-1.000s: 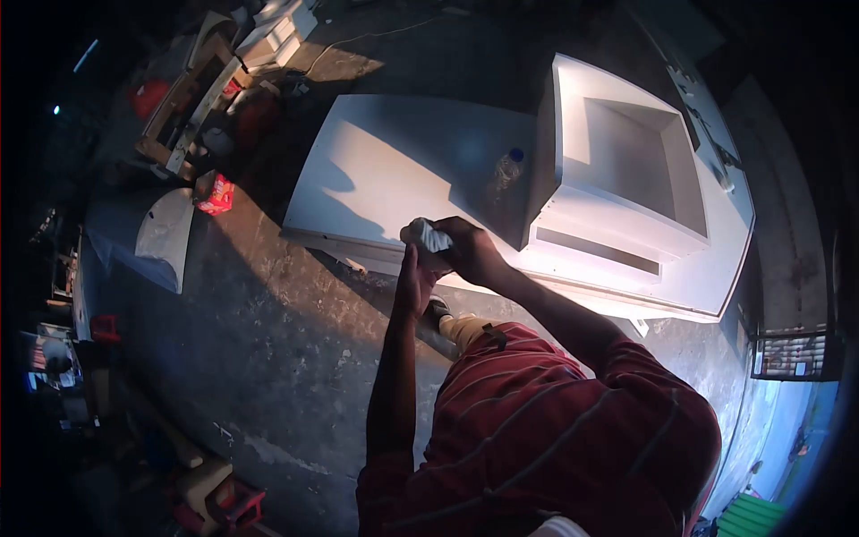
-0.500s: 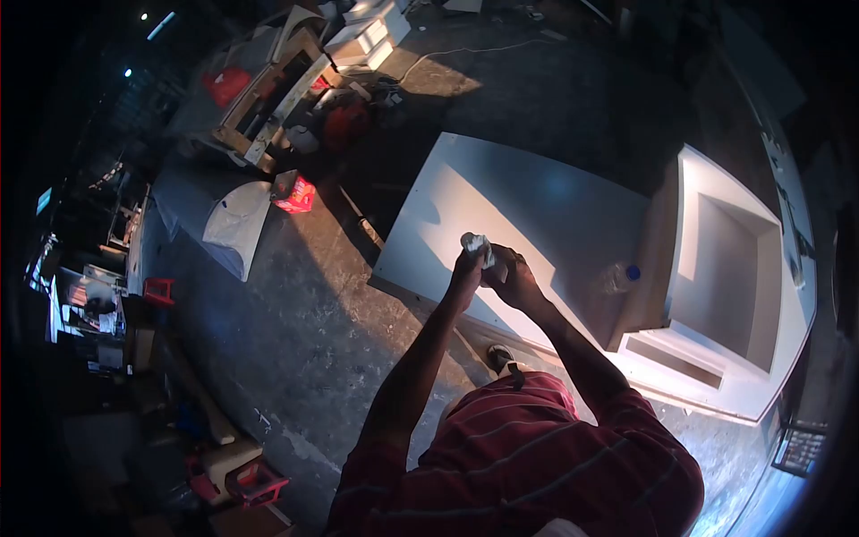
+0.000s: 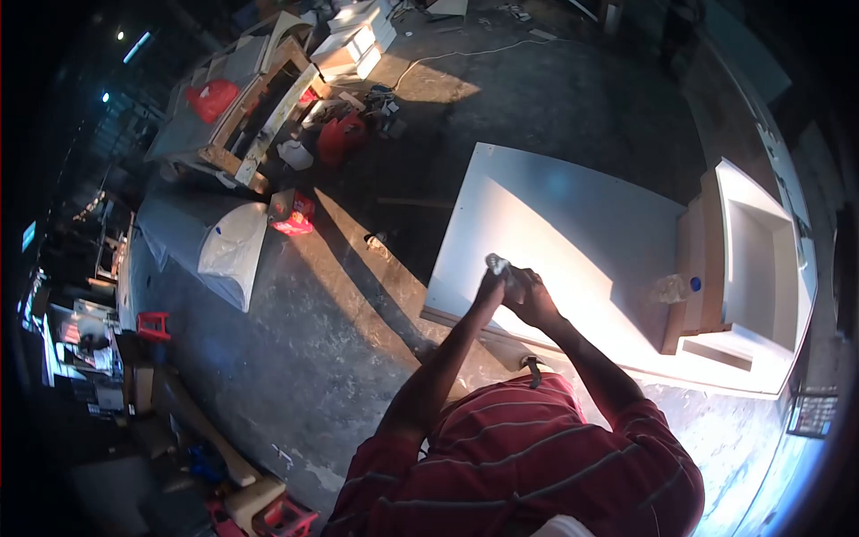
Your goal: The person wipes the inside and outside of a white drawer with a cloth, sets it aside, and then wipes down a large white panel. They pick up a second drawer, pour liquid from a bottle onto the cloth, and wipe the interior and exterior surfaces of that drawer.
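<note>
Both arms [image 3: 595,358] stretch forward, hands [image 3: 534,302] curled close together.

A deep red shirt [image 3: 528,447] is worn, crossed by thin grey stripes that are set well apart and curved over the body. The same striping is carried onto the left sleeve [image 3: 371,465] and the right sleeve [image 3: 649,438], both of which are cut short, so that the forearms are left uncovered. The left hand [image 3: 488,291] and the right hand [image 3: 534,304] are bare. Beyond the far hem of the shirt, a little of the beige trousers [image 3: 495,353] is shown, and beside them a dark, strap-like piece [image 3: 535,370] is seen, though its kind cannot be made out.
</note>
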Tool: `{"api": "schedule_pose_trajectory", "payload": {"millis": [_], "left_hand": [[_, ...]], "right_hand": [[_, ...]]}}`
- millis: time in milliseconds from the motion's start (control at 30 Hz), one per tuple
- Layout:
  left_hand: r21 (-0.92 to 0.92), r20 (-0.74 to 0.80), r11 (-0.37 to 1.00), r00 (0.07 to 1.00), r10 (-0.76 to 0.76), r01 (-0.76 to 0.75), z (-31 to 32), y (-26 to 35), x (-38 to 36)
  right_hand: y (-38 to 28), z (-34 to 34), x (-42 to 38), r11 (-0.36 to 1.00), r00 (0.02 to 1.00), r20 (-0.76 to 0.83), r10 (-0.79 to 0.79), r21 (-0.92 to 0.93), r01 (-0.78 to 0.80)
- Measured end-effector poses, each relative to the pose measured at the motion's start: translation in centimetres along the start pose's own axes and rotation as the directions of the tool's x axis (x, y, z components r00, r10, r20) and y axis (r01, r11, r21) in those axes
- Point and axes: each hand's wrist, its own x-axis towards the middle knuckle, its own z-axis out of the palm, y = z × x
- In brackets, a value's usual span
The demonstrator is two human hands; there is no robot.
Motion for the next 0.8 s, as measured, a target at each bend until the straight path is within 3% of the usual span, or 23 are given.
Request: {"api": "schedule_pose_trajectory", "payload": {"millis": [133, 167, 200, 267, 300, 333, 367, 467, 500, 533, 567, 600, 633, 667, 700, 733, 767, 800], "left_hand": [[-0.007, 0.175, 0.994, 0.979, -0.105, 0.108, -2.4, 1.2, -2.4], [-0.057, 0.134, 0.99, 0.984, -0.121, 0.13, -2.4, 1.5, -3.3], [0.076, 0.266, 0.996, 0.962, -0.063, 0.045, -3.7, 0.8, -2.5], [-0.057, 0.416, 0.998, 0.909, 0.006, 0.019, -5.1, 0.8, -2.4], [-0.021, 0.478, 1.0, 0.879, 0.007, 0.003, -5.9, 1.9, -2.5], [0.039, 0.487, 0.992, 0.865, -0.12, 0.116, -7.0, 3.4, -3.0], [0.07, 0.491, 0.993, 0.863, -0.115, 0.092, -7.5, 4.8, -3.4], [0.135, 0.448, 0.99, 0.889, -0.097, 0.04, -8.6, 4.2, -1.8], [0.147, 0.423, 0.982, 0.89, -0.168, 0.115, -9.0, 6.3, -2.3], [0.163, 0.397, 0.966, 0.883, -0.252, 0.202, -9.6, 7.9, -3.3], [0.216, 0.337, 0.963, 0.913, -0.231, 0.164, -10.2, 5.7, -1.9], [0.179, 0.42, 0.976, 0.888, -0.187, 0.121, -11.7, 5.2, -1.3], [0.171, 0.338, 0.98, 0.929, -0.15, 0.096, -13.3, 4.5, -2.1], [0.171, 0.261, 0.984, 0.961, -0.096, 0.052, -14.5, 4.5, -2.0], [0.082, 0.146, 0.996, 0.989, 0.011, -0.023, -15.6, 0.0, 0.2], [0.248, 0.149, 0.969, 0.987, -0.053, 0.014, -17.5, 2.8, -0.4], [0.164, 0.078, 0.986, 0.997, -0.027, 0.013, -18.7, 2.7, -0.2], [0.21, 0.102, 0.961, 0.974, -0.204, 0.18, -20.7, 3.2, 0.4]], "right_hand": [[-2.1, 3.6, -0.7, 0.994, 0.999, -0.043, 0.011, -0.11, -0.015], [-2.8, 4.4, -1.2, 0.991, 0.992, -0.087, 0.088, -0.092, -0.096], [-4.5, 4.7, -1.3, 0.982, 0.978, -0.131, 0.165, -0.069, -0.175], [-4.6, 5.9, -1.4, 0.986, 0.972, -0.17, 0.163, 0.005, -0.165], [-5.7, 5.6, -1.1, 0.935, 0.926, -0.146, 0.348, 0.131, -0.331], [-6.8, 5.7, -0.7, 0.841, 0.851, -0.094, 0.517, 0.241, -0.484], [-5.9, 6.3, -0.8, 0.854, 0.858, -0.135, 0.495, 0.257, -0.452], [-5.9, 6.8, 0.7, 0.882, 0.931, -0.07, 0.357, 0.354, -0.312], [-4.2, 7.8, 1.3, 0.969, 0.964, -0.122, 0.235, 0.112, -0.222], [-6.1, 7.7, 2.7, 0.993, 0.982, -0.157, 0.108, 0.063, -0.099], [-7.4, 7.9, 4.2, 0.983, 0.984, -0.107, 0.146, 0.13, -0.131], [-8.2, 8.5, 4.8, 0.961, 0.978, -0.057, 0.201, 0.203, -0.186], [-7.2, 9.9, 5.5, 0.938, 0.959, 0.028, 0.282, 0.202, -0.281], [-6.4, 11.0, 6.1, 0.969, 0.973, 0.069, 0.219, 0.102, -0.226], [-6.7, 12.1, 7.0, 0.981, 0.984, 0.016, 0.175, 0.08, -0.176], [-7.0, 13.3, 7.8, 0.99, 0.99, -0.04, 0.137, 0.046, -0.135], [-7.2, 14.6, 8.5, 0.98, 0.981, -0.04, 0.192, 0.06, -0.19], [-7.2, 16.0, 9.3, 0.964, 0.963, -0.061, 0.261, 0.073, -0.257]]}}
